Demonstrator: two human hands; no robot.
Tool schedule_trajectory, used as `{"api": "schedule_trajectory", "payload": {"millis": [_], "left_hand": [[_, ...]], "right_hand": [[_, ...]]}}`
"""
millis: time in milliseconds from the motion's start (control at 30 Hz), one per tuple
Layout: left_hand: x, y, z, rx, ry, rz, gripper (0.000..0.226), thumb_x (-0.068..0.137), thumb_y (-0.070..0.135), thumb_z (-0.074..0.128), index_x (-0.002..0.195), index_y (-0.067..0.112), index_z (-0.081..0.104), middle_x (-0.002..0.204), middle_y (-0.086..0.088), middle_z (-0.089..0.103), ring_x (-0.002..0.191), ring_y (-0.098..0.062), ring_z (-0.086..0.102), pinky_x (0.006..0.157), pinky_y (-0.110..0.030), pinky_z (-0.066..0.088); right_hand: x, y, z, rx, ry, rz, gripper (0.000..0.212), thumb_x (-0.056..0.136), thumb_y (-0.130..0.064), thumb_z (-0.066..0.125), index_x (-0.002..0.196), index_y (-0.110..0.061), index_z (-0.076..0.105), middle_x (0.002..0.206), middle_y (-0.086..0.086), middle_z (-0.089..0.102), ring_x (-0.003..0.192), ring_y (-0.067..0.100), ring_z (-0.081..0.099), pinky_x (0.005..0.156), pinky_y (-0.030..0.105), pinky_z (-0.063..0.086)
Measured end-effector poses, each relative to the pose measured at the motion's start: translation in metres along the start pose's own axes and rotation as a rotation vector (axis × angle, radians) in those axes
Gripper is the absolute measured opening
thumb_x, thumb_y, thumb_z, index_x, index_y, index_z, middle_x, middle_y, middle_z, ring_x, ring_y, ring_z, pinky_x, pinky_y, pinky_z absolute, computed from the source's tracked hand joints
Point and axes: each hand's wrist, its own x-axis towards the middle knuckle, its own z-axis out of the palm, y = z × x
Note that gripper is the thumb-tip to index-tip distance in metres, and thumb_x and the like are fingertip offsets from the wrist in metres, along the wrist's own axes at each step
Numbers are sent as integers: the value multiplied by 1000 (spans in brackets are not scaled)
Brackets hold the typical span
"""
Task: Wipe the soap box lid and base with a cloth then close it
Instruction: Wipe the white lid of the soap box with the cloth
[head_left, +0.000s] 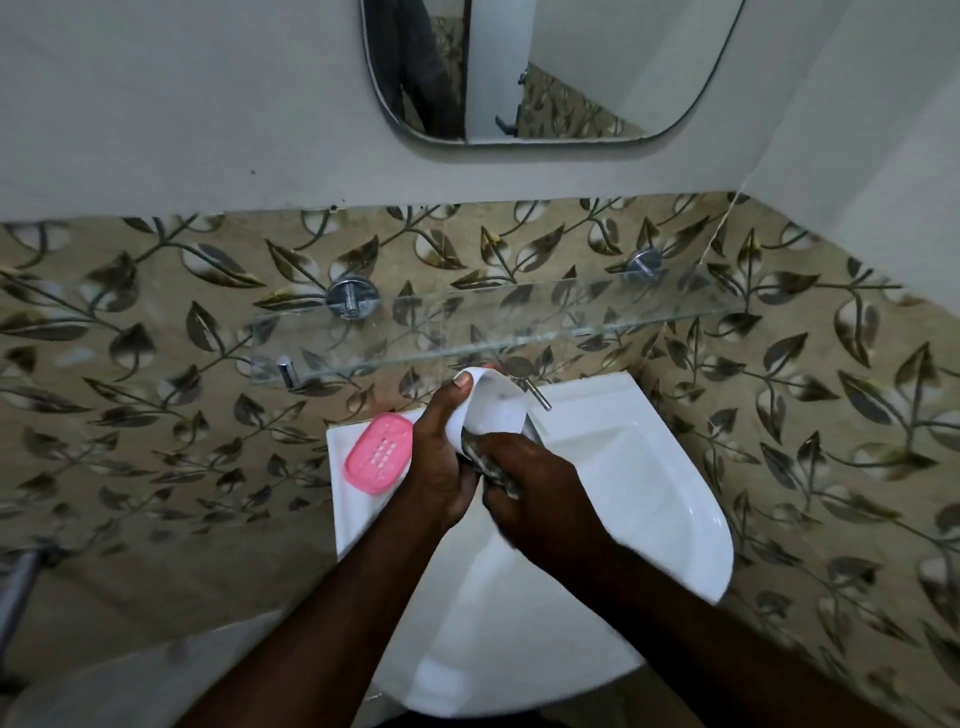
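Soap box white half (493, 405) sits centre frame, over the back edge of the sink (649, 467), tilted w/ its hollow side facing right. Left hand (441, 457) grips it round the outside, thumb up on the top rim. Right hand (540, 488) is clenched on a grey cloth (496, 470), pressed vs the half's lower inside. Pink slotted half (379, 453) lies flat on sink's left rim, just beside left hand. Tap (537, 397) behind; glass shelf (519, 322) & mirror (545, 67) above

A rounded mirror (545, 67) hangs on a pale wall (156, 104) above leaf-patterned tiles (156, 322), a glass shelf (519, 317) and white basin (691, 519).
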Motion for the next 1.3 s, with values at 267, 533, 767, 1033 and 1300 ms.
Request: {"api": "schedule_trajectory", "payload": {"millis": [267,533,767,1033,1300], "left_hand": [[-10,-10,-7,4,-32,-22,30,70,26,67,89,2,71,58,-11,68,50,-19,66,52,-21,53],[-6,8,-12,88,21,-91,39,66,40,65,92,11,71,86,-14,73,81,-32,67,89,-49,47],[-2,-5,-22,327,66,-58,61,71,61,68,108,12,70,97,-13,74,93,-31,68,85,-40,54],[-6,4,-12,168,66,-97,49,72,51,70,108,18,67,102,-16,73,95,-35,66,97,-50,49],[-4,-6,-3,143,133,-70,63,75,53,61,121,11,62,111,-21,70,93,-33,65,86,-43,54]], "right_hand": [[-3,-22,7,384,-21,173,12,77,-8,56,78,-13,67,76,1,70,73,15,65,69,27,52],[0,36,4,-270,-169,-42,37,74,-16,59,109,-22,64,100,-4,67,91,24,64,68,35,52],[-1,6,12,278,-84,257,8,82,-11,68,85,-18,66,71,-9,65,65,-6,58,61,9,40],[-12,31,8,-161,-65,-313,48,74,-7,56,115,-32,53,111,-12,64,94,17,64,73,23,51],[-2,-1,11,370,-144,212,14,66,-16,54,77,-16,62,73,-4,66,72,14,60,68,31,50]]}}
